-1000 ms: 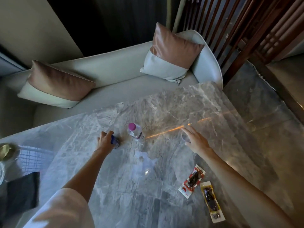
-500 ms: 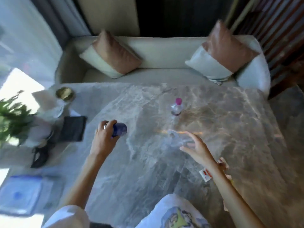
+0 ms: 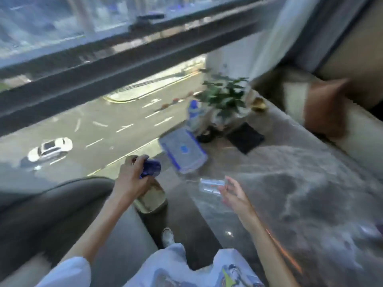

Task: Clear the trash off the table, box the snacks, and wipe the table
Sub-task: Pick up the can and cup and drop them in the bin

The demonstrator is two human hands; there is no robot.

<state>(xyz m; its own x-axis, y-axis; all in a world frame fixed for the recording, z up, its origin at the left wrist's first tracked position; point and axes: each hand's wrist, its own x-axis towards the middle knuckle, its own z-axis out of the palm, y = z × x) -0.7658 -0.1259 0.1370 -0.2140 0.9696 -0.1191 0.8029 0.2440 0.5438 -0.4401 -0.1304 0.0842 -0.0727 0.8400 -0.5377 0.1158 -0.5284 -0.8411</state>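
Note:
My left hand [image 3: 128,181] is closed around a small dark blue object [image 3: 150,170], held off the table's left edge above a bin with a tan opening [image 3: 150,199]. Over the edge of the marble table [image 3: 290,193], my right hand [image 3: 236,195] pinches a clear crumpled plastic piece [image 3: 211,185] in its fingertips. A clear storage box with a blue-clipped lid [image 3: 183,151] sits on the table just beyond both hands. The picture is blurred by motion.
Behind the box stand a bottle with a blue cap [image 3: 193,112], a potted plant [image 3: 223,96], a black cloth [image 3: 245,137] and a gold dish [image 3: 259,104]. A dark chair [image 3: 51,204] is at left, a sofa cushion [image 3: 325,108] at right, a window ahead.
The view has swung left toward the window. Both hands lifted their items off the table and carried them left, the left hand now past the table edge over the bin.

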